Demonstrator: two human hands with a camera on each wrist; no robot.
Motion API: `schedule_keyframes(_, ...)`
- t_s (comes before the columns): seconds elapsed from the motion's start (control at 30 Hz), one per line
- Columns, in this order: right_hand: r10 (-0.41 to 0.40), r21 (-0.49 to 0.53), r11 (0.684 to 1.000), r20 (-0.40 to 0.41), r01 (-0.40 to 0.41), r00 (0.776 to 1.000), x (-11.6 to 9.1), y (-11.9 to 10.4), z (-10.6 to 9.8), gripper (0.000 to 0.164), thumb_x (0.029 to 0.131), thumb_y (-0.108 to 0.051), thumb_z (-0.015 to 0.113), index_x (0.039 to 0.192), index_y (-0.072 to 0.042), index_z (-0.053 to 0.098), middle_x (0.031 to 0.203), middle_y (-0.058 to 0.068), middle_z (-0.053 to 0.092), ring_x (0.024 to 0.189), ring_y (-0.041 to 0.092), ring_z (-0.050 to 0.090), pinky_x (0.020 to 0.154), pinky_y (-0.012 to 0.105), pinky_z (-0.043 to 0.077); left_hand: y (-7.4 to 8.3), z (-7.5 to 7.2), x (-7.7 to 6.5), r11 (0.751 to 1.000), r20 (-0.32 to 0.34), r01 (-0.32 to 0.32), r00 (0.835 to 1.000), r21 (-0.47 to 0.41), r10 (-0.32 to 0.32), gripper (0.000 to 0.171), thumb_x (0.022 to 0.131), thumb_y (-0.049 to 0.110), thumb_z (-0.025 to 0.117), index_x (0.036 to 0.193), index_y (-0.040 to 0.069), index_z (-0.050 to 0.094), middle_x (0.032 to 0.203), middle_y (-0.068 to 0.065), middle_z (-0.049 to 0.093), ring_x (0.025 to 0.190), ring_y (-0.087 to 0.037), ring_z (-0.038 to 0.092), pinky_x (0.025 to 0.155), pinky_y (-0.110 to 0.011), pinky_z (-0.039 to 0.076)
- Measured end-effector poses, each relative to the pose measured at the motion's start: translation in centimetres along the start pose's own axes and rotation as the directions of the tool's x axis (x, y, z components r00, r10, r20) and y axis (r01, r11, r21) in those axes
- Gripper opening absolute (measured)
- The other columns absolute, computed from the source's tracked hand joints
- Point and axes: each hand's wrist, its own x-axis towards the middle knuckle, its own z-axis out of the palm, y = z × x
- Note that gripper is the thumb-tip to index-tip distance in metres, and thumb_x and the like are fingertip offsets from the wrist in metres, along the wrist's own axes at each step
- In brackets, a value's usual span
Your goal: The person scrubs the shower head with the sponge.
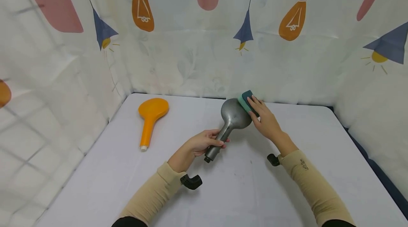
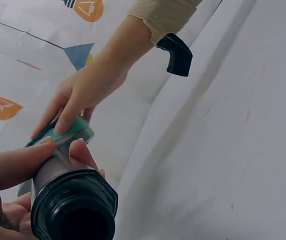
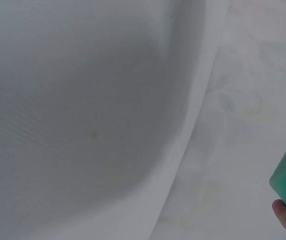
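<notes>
Evidently, in the head view, the grey showerhead (image 1: 235, 113) is held over the counter (image 1: 204, 198), near its back edge. Its handle is gripped by the left hand (image 1: 205, 143), with thumb and fingers wrapped round. The sponge (image 1: 248, 103) is pinched between the thumb and fingers of the right hand (image 1: 264, 119) and set against the showerhead's upper right side. An orange showerhead (image 1: 153, 110) is left lying apart, to the left.

In the left wrist view, the handle's threaded end (image 2: 78, 200) is presented to the camera, with thumb and fingertips closed about the shaft above it. The handle is judged the proper hold: narrow, stiff and easily encircled. The broad round part is judged smooth and liable to slip, and some top-heaviness is to be expected, though overall weight is rated modest. Breakage is considered unlikely.

In the right wrist view, only the sponge's edge and a fingertip are shown; the grip cannot be verified there. The sponge is judged light and soft, best held by its sides.
</notes>
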Motion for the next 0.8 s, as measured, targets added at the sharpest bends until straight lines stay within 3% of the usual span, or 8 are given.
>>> schedule_keyframes(0.1, -0.017, 0.003, 1.0, -0.021, 0.017, 1.0, -0.6, -0.2, -0.1, 0.053, 0.1, -0.005, 0.064, 0.151, -0.002, 0.049, 0.157, 0.022, 0.04, 0.142, 0.052, 0.035, 0.111, 0.065, 0.032, 0.0, 0.0, 0.0, 1.0, -0.013, 0.009, 1.0, -0.03, -0.009, 0.057, 0.101, -0.006, 0.053, 0.154, -0.009, 0.034, 0.134, -0.019, 0.063, 0.094, -0.01, 0.066, 0.089, -0.03, 0.049)
schedule_keyframes(0.23, -0.166, -0.026, 0.986, -0.063, 0.165, 0.984, -0.8, -1.4, 0.4, 0.054, 0.093, 0.001, 0.071, 0.145, -0.001, 0.056, 0.152, 0.024, 0.046, 0.137, 0.056, 0.039, 0.103, 0.07, 0.038, 0.1, 0.0, 0.2, 0.998, -0.036, 0.01, 0.999, -0.068, -0.012, 0.054, 0.102, -0.002, 0.053, 0.153, -0.007, 0.037, 0.133, -0.013, 0.064, 0.096, -0.01, 0.065, 0.084, -0.029, 0.049)
schedule_keyframes(0.37, -0.341, -0.051, 0.94, -0.068, 0.338, 0.938, -1.1, -2.9, 1.2, 0.054, 0.087, 0.002, 0.076, 0.139, -0.002, 0.063, 0.147, 0.025, 0.051, 0.134, 0.057, 0.042, 0.098, 0.072, 0.041, 0.0, 0.0, 0.3, 0.995, -0.059, 0.008, 0.998, -0.1, -0.013, 0.054, 0.102, -0.001, 0.052, 0.154, -0.005, 0.036, 0.136, -0.014, 0.062, 0.097, -0.011, 0.064, 0.083, -0.03, 0.05)
schedule_keyframes(0.5, -0.489, -0.083, 0.87, -0.029, 0.486, 0.872, -1.4, -3.9, 1.8, 0.037, 0.1, -0.015, 0.066, 0.136, -0.006, 0.066, 0.146, 0.021, 0.054, 0.135, 0.054, 0.044, 0.098, 0.068, 0.044, 0.0, 0.0, 0.4, 0.991, -0.047, -0.002, 0.999, -0.135, -0.004, 0.055, 0.104, -0.001, 0.048, 0.156, -0.006, 0.031, 0.136, -0.014, 0.059, 0.099, -0.012, 0.062, 0.083, -0.03, 0.05)
schedule_keyframes(0.6, -0.531, -0.091, 0.845, -0.033, 0.527, 0.846, -1.4, -3.8, 1.9, 0.037, 0.109, -0.029, 0.05, 0.135, -0.008, 0.067, 0.145, 0.018, 0.056, 0.136, 0.05, 0.046, 0.099, 0.065, 0.045, 0.0, -0.1, 0.3, 0.989, -0.026, -0.006, 1.0, -0.15, 0.002, 0.055, 0.105, 0.0, 0.045, 0.157, -0.006, 0.027, 0.136, -0.013, 0.057, 0.1, -0.013, 0.06, 0.083, -0.03, 0.05)
schedule_keyframes(0.7, -0.495, -0.062, 0.869, -0.091, 0.492, 0.864, -1.3, -2.8, 1.7, 0.038, 0.109, -0.029, 0.048, 0.131, -0.005, 0.069, 0.143, 0.02, 0.057, 0.135, 0.052, 0.045, 0.099, 0.067, 0.044, 0.2, -0.2, 0.1, 0.988, -0.02, 0.0, 1.0, -0.154, -0.003, 0.054, 0.106, 0.0, 0.044, 0.157, -0.005, 0.028, 0.138, -0.012, 0.057, 0.102, -0.012, 0.06, 0.083, -0.03, 0.051)
schedule_keyframes(0.8, -0.391, -0.004, 0.918, -0.175, 0.396, 0.904, -1.1, -1.3, 1.5, 0.032, 0.103, -0.013, 0.061, 0.13, 0.001, 0.068, 0.141, 0.026, 0.057, 0.133, 0.055, 0.045, 0.1, 0.07, 0.041, 0.5, -0.3, -0.1, 0.987, -0.024, 0.013, 1.0, -0.161, -0.017, 0.053, 0.105, -0.001, 0.044, 0.156, -0.005, 0.03, 0.137, -0.009, 0.058, 0.101, -0.011, 0.061, 0.083, -0.029, 0.052)
